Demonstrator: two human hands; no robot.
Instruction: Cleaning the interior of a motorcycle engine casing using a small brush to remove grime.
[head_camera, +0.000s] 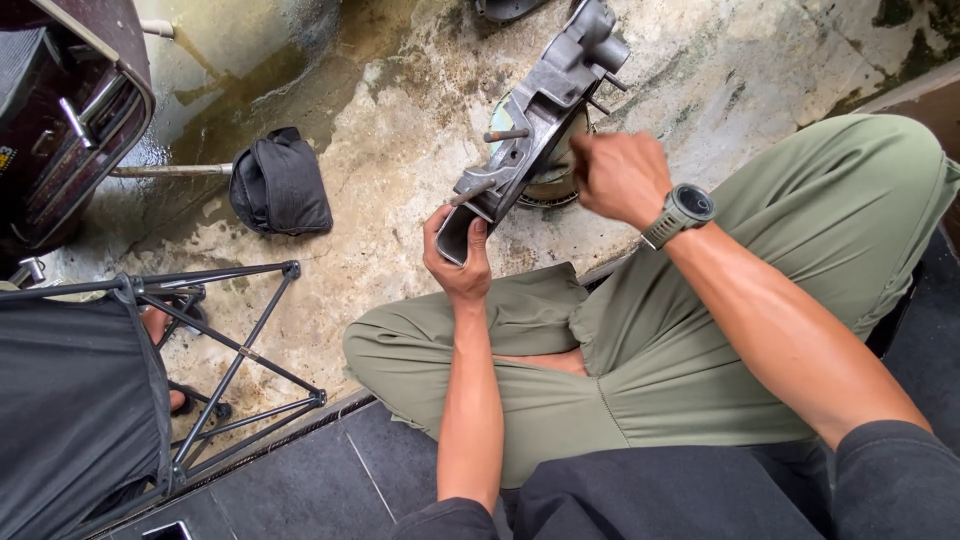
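Grey cast-metal engine casing (540, 110) is held tilted, lower end toward the person, upper end out over the stained concrete floor (400, 220). The left hand (458, 262) is wrapped closed around the casing's lower end, thumb up the side, so the long part is steadied from below and its open face is kept turned toward the right. The right hand (620, 175) is held as a loose fist just beside the casing's middle, at the edge of the open face; whether something small is pinched in it cannot be told, since the fingers are curled away from the camera. A wristwatch (688, 207) is worn on that arm. A round part (555, 180) is seen behind the casing, partly hidden, probably resting on the floor. The person is seated cross-legged in green trousers (650, 350) at a tiled step, so the casing is kept in front of the knees, within reach of both hands. A black bag (280, 182) is lying on the floor well apart to the left. A folding stool frame (230, 350) is standing at lower left.
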